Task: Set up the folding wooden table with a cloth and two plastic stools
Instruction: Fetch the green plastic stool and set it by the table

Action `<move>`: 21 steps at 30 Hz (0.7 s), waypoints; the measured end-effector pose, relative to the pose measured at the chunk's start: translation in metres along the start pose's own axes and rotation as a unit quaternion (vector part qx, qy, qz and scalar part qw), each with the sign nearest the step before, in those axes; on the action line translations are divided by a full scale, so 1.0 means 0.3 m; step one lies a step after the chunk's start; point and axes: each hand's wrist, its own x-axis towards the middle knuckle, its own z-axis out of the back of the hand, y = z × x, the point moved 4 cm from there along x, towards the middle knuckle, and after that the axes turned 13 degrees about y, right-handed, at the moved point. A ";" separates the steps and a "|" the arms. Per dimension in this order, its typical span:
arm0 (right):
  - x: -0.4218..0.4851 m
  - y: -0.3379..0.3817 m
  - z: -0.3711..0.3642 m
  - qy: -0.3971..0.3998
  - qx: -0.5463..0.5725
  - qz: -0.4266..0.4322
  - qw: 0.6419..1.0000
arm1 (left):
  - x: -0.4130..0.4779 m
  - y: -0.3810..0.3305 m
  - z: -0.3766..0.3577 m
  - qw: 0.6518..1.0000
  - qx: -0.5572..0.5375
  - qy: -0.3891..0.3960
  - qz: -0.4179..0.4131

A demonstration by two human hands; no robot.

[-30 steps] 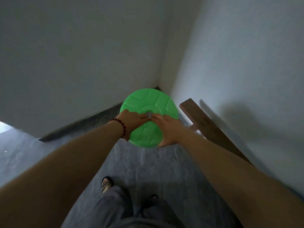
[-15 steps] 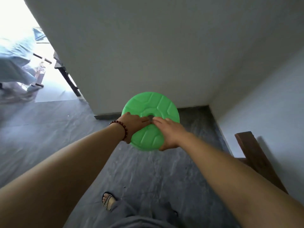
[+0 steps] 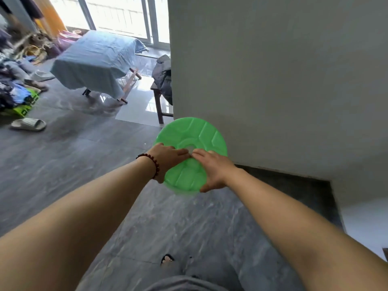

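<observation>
One green stool [image 3: 195, 133] is held at ctr, seat up, by left hand [image 3: 165, 158] & right hand [image 3: 214, 169]; fingers [image 3: 180, 152] are closed on its near rim, tips met mid-seat. Cloth-draped counter [image 3: 130, 82] is seen at 10 o'clock.

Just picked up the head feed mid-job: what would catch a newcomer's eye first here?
The bright green stool dominates the centre, held between the left hand and right hand, fingers meeting at its middle hole. Back left, by the bright window, stands the table draped in a pale blue cloth. Clothes and a grey slipper litter the floor's left edge.
</observation>
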 end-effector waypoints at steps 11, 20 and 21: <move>0.462 0.067 0.254 0.036 -0.062 0.096 0.993 | 0.061 0.408 -0.109 0.992 -0.087 0.045 0.077; 0.828 0.068 0.567 0.021 -0.106 0.163 0.981 | 0.130 0.807 -0.066 0.977 -0.144 0.048 0.148; 0.863 0.075 0.589 0.024 -0.114 0.170 0.979 | 0.136 0.838 -0.078 0.975 -0.151 0.052 0.154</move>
